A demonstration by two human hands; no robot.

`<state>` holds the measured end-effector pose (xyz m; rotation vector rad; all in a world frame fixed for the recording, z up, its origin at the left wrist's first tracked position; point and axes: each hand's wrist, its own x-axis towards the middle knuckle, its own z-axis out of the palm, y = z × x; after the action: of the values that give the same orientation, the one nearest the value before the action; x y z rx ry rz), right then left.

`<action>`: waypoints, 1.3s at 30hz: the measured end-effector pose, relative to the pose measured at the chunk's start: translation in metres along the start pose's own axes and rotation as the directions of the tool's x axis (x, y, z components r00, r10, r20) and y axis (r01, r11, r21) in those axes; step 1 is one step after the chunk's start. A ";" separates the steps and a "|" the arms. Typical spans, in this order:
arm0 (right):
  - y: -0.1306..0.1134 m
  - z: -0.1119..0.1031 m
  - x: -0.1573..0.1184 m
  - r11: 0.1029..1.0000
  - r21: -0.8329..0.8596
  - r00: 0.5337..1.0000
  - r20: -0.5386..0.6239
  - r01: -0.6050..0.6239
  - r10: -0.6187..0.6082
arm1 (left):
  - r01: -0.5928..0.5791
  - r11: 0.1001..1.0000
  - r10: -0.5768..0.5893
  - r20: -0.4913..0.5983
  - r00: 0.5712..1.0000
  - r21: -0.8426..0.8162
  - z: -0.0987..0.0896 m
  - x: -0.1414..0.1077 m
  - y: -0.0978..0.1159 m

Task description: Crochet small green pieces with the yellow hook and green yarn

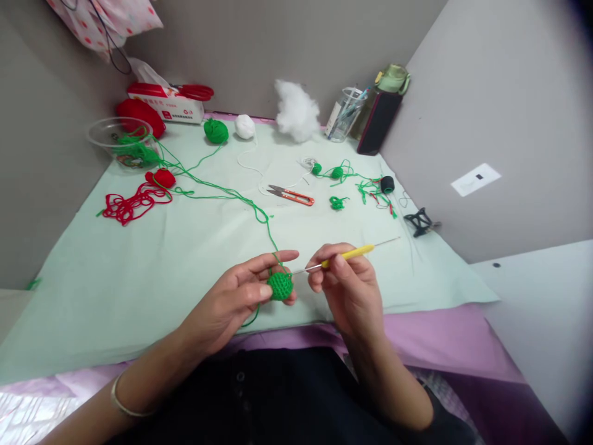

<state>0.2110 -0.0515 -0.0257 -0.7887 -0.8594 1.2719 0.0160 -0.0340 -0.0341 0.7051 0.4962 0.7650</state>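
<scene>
Between the thumb and fingers of my left hand is a small round green crochet piece. Green yarn runs from it over the left index finger, which is stretched out, and back across the table. My right hand pinches a crochet hook by its yellow handle. The hook's metal tip points left and meets the upper right edge of the crochet piece; whether it sits inside a stitch I cannot tell. A short loop of green yarn hangs below my left hand.
Orange-handled thread snips lie mid-table. Behind them stand a green yarn ball, a white yarn ball and white stuffing. A plastic tub and red yarn are left; a bottle and green scraps are right.
</scene>
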 end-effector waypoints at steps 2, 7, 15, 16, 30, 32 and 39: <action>-0.002 -0.002 0.001 1.000 -0.011 1.000 0.006 0.011 -0.011 | 0.020 0.999 -0.019 0.035 0.999 -0.041 -0.001 0.000 0.001; -0.003 -0.006 0.002 1.000 -0.013 0.999 0.036 -0.025 0.026 | 0.028 0.998 -0.024 0.069 0.997 -0.059 -0.001 -0.002 0.002; 0.012 -0.004 -0.008 0.900 -0.312 0.944 0.222 0.305 -0.243 | -0.064 0.944 0.079 -0.034 0.996 0.323 -0.001 -0.004 -0.001; 0.013 -0.004 -0.008 0.880 -0.342 0.937 0.234 0.330 -0.260 | -0.075 0.922 0.105 -0.059 0.993 0.381 0.000 -0.004 0.000; 0.008 -0.012 0.003 0.993 -0.119 0.966 0.256 -0.007 0.038 | -0.141 0.714 0.239 -0.050 0.970 0.685 0.004 -0.006 0.012; 0.004 -0.014 0.001 0.982 -0.183 0.957 0.289 0.051 0.005 | -0.136 0.709 0.236 -0.050 0.971 0.692 0.003 -0.007 0.012; -0.018 -0.016 0.003 0.865 -0.448 0.895 0.446 0.225 -0.002 | -0.121 0.667 0.207 -0.026 0.978 0.735 -0.001 -0.006 0.010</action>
<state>0.2342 -0.0510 -0.0170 -0.8416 -1.6179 1.1460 0.0071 -0.0329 -0.0260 1.4898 0.8690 0.7689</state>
